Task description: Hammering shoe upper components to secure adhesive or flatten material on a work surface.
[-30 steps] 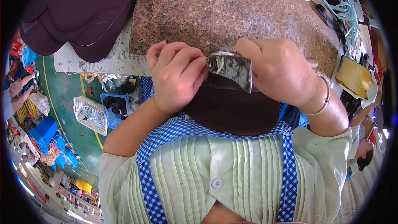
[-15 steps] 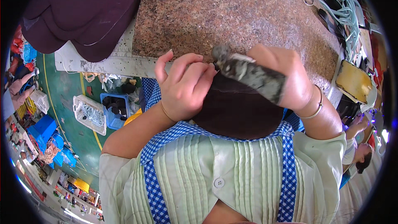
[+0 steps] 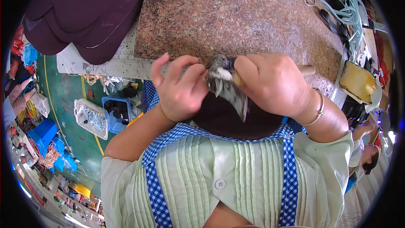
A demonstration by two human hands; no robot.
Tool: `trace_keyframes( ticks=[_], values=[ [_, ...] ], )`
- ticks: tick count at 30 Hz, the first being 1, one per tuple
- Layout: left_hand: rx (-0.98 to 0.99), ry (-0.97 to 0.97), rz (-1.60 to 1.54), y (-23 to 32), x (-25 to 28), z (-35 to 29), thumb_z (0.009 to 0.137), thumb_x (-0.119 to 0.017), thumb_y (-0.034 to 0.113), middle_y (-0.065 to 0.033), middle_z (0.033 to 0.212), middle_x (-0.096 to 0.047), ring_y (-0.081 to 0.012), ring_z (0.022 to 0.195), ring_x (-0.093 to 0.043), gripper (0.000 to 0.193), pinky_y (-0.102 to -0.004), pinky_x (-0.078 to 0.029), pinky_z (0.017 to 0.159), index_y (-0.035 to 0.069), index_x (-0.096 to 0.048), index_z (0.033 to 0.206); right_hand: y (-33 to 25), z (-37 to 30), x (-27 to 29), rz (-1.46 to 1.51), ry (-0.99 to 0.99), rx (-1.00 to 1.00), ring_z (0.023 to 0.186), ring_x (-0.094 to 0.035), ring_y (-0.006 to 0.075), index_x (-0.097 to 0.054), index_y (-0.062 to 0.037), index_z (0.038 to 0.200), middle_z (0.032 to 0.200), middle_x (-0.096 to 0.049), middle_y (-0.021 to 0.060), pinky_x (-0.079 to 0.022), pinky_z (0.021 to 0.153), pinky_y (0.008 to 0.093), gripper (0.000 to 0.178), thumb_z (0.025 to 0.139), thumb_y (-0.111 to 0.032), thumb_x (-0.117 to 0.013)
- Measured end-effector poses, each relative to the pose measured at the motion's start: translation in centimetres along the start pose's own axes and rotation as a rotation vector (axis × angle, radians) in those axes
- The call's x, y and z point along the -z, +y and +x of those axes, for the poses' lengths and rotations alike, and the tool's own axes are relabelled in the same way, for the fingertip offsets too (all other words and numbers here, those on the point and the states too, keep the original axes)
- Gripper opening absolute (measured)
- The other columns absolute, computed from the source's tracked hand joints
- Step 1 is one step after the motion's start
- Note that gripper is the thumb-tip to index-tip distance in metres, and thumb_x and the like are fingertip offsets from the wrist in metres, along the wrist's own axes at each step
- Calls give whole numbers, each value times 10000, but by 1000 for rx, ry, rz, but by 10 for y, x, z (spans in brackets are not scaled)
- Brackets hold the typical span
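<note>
My right hand (image 3: 272,82) is wrapped round the wooden handle of a hammer (image 3: 230,90); the handle's end sticks out past the hand on the right. The worn grey head, blurred, has its round face at the front edge of a stone slab (image 3: 236,17) and its flared tail toward me. A dark maroon sheet piece (image 3: 219,116) hangs over that edge toward my apron. My left hand (image 3: 181,88) pinches at the piece's upper edge beside the hammer head, thumb and index finger together, other fingers raised. The fingertips are partly hidden.
A stack of maroon pieces (image 3: 88,12) lies at the far left, over a white perforated metal strip (image 3: 109,67). Pale cords (image 3: 356,21) and a yellowish block (image 3: 358,82) are at the right. White (image 3: 90,118) and blue (image 3: 116,120) baskets stand on the green floor.
The hammer has swung round, its head shifting left and its tail now pointing down toward me. My right hand has turned and moved left; my left hand has moved slightly left.
</note>
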State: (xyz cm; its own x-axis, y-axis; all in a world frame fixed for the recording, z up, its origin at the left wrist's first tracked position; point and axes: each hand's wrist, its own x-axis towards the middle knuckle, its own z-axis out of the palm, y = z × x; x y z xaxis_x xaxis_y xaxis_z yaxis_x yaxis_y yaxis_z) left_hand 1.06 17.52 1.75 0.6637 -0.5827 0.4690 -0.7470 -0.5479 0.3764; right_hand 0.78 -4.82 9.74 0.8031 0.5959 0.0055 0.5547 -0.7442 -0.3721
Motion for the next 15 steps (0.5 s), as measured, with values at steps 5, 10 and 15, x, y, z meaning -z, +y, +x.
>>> trace_keyframes(
  ticks=[5, 10, 15],
  values=[
    [26, 57, 86, -5, 3, 0, 677, -828, 243, 6, 889, -615, -208, 921, -619, 253, -486, -356, 939, 144, -598, 712, 3, -1, -4, 95, 170, -69, 529, -615, 284, -509, -70, 825, 619, -571, 94, -490, 467, 389, 253, 860, -221, -708],
    [101, -19, -91, -12, 0, 10, 678, -851, 275, 1, 948, -630, -229, 917, -616, 289, -442, -379, 917, 128, -651, 825, 9, -23, -13, 96, 295, -297, 586, -634, 311, -565, -75, 882, 679, -607, 110, -516, 529, 407, 209, 768, -115, -735],
    [22, -109, -228, -4, -3, 32, 703, -854, 213, -77, 1087, -640, -289, 969, -607, 436, -410, -447, 861, 45, -703, 1076, 54, -86, -15, -342, 602, -750, 745, -675, 291, -673, -62, 1045, 886, -697, 100, -543, 669, 371, 259, 794, -88, -734]
  ],
)
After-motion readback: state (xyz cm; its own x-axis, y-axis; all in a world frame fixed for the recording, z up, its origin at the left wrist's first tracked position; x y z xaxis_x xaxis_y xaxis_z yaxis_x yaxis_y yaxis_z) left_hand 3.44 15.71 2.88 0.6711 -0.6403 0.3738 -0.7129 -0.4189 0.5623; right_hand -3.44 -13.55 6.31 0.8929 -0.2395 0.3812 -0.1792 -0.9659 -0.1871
